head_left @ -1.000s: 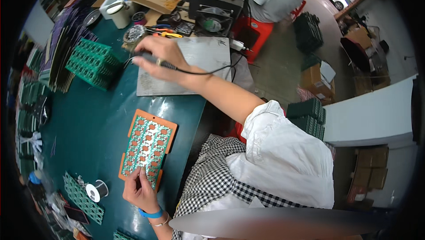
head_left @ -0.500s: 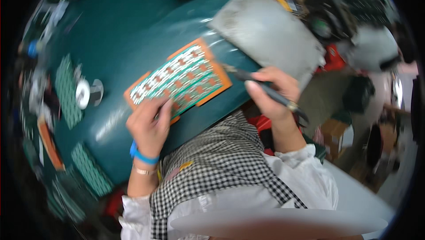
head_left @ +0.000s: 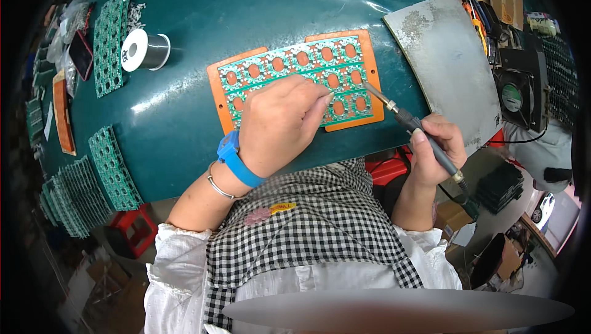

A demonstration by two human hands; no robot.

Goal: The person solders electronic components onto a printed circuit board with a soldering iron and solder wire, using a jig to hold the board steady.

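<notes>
A green circuit board panel [head_left: 278, 63] with rows of round units lies in an orange holder [head_left: 377, 69] on the table. My right hand [head_left: 437, 149] grips a dark-handled soldering iron [head_left: 401, 114], its tip at the panel's right part, in the middle row. Over the panel's lower middle is my left hand [head_left: 280, 118], wearing a blue wristband. Thumb and forefinger pinch together just above the boards, left of the iron's tip. What they hold, if anything, is too small to make out. The hand hides the lower left of the panel.
A solder wire spool [head_left: 146, 49] stands at the left beside a green board panel [head_left: 112, 41]. More panels [head_left: 77, 195] stand near the left front. A grey metal plate [head_left: 449, 57] and a fan [head_left: 514, 97] are at the right. A phone [head_left: 80, 56] lies far left.
My left hand has moved right across the panel, from its lower left corner to its middle. The iron's tip now reaches over the panel. The view has shifted and become sharper.
</notes>
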